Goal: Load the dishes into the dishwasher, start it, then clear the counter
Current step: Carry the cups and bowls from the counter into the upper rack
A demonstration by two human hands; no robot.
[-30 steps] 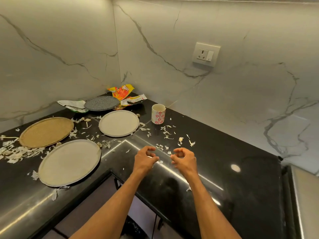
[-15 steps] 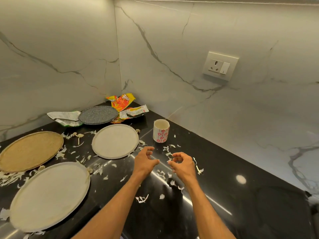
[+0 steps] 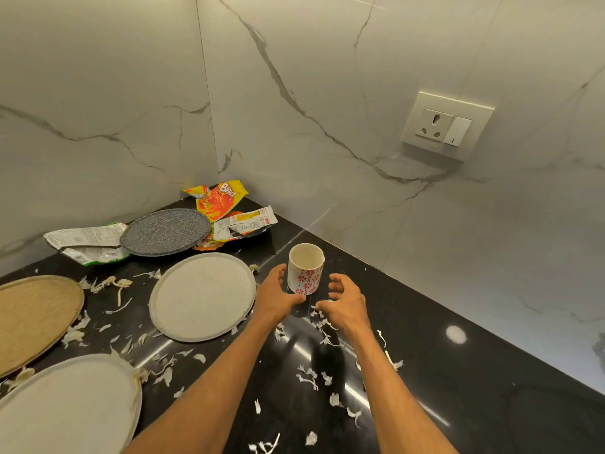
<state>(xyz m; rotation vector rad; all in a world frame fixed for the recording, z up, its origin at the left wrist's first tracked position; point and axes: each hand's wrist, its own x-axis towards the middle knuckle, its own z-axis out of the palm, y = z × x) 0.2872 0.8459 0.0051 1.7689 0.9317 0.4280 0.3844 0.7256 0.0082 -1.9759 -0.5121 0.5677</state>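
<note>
A white cup (image 3: pixel 306 269) with red flower marks stands upright on the black counter (image 3: pixel 458 388) near the wall. My left hand (image 3: pixel 275 294) is just left of the cup with its fingers spread and its thumb under the cup's base side. My right hand (image 3: pixel 343 299) is just right of the cup, fingers loosely curled, holding nothing. Neither hand grips the cup. A pale round plate (image 3: pixel 203 296) lies left of my left hand. A second pale plate (image 3: pixel 65 411), a tan plate (image 3: pixel 32 319) and a dark speckled plate (image 3: pixel 165 231) lie further left.
Crumpled snack wrappers (image 3: pixel 219 199) and a silver-green wrapper (image 3: pixel 85 240) sit in the corner by the marble wall. White peel scraps (image 3: pixel 307 378) litter the counter. A wall socket (image 3: pixel 447 126) is on the right wall.
Both hands moved forward along the counter to either side of the cup and opened wider. The view moved closer to the corner.
</note>
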